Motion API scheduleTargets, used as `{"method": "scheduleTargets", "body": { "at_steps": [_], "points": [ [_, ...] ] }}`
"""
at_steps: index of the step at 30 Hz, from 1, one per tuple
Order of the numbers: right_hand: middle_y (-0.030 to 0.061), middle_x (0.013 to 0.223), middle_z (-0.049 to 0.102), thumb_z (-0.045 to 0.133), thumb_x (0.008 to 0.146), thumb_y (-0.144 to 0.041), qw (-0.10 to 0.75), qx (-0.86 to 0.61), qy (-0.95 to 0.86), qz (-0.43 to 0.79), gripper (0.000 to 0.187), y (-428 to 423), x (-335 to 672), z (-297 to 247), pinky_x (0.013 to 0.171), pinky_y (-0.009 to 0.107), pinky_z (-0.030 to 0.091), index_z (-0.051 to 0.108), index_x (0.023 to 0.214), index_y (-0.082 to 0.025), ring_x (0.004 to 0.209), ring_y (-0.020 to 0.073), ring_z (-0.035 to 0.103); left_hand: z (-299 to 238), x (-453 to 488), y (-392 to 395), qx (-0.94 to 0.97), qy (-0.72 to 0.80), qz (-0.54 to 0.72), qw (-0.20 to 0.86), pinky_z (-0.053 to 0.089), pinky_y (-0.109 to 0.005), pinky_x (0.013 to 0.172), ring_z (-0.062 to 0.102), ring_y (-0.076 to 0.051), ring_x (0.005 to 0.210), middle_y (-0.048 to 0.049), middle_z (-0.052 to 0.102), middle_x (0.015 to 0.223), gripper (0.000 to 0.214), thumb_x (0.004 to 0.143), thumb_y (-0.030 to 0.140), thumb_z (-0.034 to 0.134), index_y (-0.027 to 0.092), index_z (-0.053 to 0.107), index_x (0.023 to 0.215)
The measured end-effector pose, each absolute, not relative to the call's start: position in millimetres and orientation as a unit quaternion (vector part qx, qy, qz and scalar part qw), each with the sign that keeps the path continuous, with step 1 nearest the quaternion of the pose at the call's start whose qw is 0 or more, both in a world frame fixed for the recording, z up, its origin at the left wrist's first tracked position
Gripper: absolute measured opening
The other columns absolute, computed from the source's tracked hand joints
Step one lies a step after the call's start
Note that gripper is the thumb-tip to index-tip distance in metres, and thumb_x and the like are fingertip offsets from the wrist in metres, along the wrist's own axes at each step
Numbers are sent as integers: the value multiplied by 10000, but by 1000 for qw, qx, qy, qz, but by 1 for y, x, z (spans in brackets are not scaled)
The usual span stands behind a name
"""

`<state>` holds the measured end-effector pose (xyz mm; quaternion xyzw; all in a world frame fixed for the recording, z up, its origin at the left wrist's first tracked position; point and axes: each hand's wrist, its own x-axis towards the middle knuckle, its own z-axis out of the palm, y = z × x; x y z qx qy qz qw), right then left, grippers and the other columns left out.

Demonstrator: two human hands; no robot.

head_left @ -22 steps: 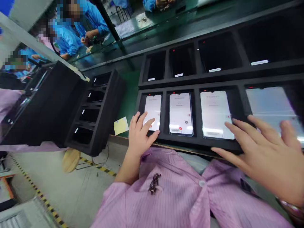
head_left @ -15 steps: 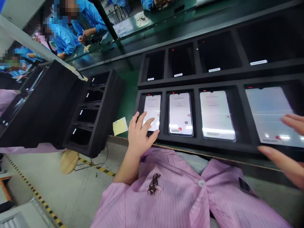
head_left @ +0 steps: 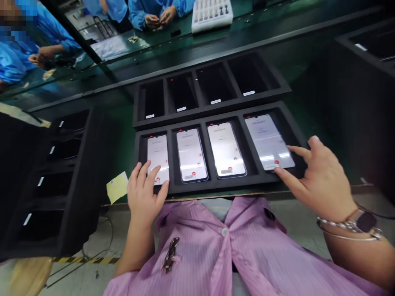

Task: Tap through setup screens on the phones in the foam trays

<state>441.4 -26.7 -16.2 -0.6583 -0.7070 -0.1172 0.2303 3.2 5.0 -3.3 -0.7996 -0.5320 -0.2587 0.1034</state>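
Black foam tray [head_left: 216,189] of lit phones under two open hands

Four smartphones [head_left: 191,155] lie face up in separate slots of this tray, their pale screens lit, each with a small red mark near the lower edge. The on-screen text is too small to read. The person's left hand [head_left: 145,193] rests on the lower part of the leftmost phone [head_left: 158,150], open with the fingers spread, holding nothing. The right hand [head_left: 317,176] is at the tray's far right end, also open and not closed on anything. Its two extended fingers [head_left: 296,152] reach to the lower corner of the rightmost phone [head_left: 265,139], and a wristwatch [head_left: 364,222] and a thin bracelet circle the wrist.

Directly beyond the tray, a matching far tray [head_left: 210,107] holds four dark phones [head_left: 182,93] with white labels, so all four screens are on in the near row and all four off in the far one. To the tray's left, a yellow sticky note [head_left: 116,187] lies on the green worktop [head_left: 121,139], and past it stands a side tray [head_left: 92,172] with four dark, white-tagged slots. Below the tray is the person's pink striped smock [head_left: 197,250]. Well beyond it, co-workers in blue sleeves [head_left: 157,14] work near a white parts tray [head_left: 211,16].
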Motion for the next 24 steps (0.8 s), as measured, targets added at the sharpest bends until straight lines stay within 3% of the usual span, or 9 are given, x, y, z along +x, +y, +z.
{"method": "scheduleTargets", "body": {
  "at_steps": [2,7,13,17,21,24],
  "points": [
    [150,1319,607,412,1023,-692,224,-653,-713,-120,883,-27,443,-17,1124,505,479,348,1589,-18,1374,357,473,-5,3,5,-799,-534,-255,107,458,-558,1133,506,-416,1398,-191,630,1405,339,983,349,627,152,682,1254],
    [78,1295,626,435,1046,-593,223,-636,-731,-108,574,-28,444,-20,1204,530,427,659,1274,-115,1403,355,446,-2,7,1,-796,-553,-228,91,427,-579,1148,463,-423,1438,-149,613,1444,282,999,371,599,211,731,1189],
    [113,1360,587,379,1017,-740,242,-652,-717,-38,773,-27,451,-9,1055,659,494,479,1509,-153,1382,406,462,13,-2,2,-749,-627,-212,-26,281,-612,1258,288,-408,1552,-186,431,1612,690,1007,580,517,172,436,1557],
    [107,1454,522,402,989,-771,302,-658,-689,22,754,-20,454,6,1127,607,482,503,1473,-202,1390,340,488,27,-16,14,-708,-688,-150,-41,258,-685,1239,194,-459,1571,-208,336,1665,737,987,659,463,145,515,1513],
    [54,1472,515,433,977,-740,342,-669,-645,140,684,-8,446,11,1130,558,509,488,1487,-287,1320,277,564,32,-19,31,-682,-724,-98,-39,270,-680,1235,164,-448,1582,-195,306,1684,668,1002,626,430,156,603,1444],
    [54,1471,518,478,946,-746,371,-662,-608,233,688,4,438,12,1143,515,512,503,1466,-295,1321,256,570,26,-16,44,-675,-727,-98,-77,238,-692,1241,144,-454,1585,-202,296,1688,651,989,601,475,141,625,1425]
  ]
}}
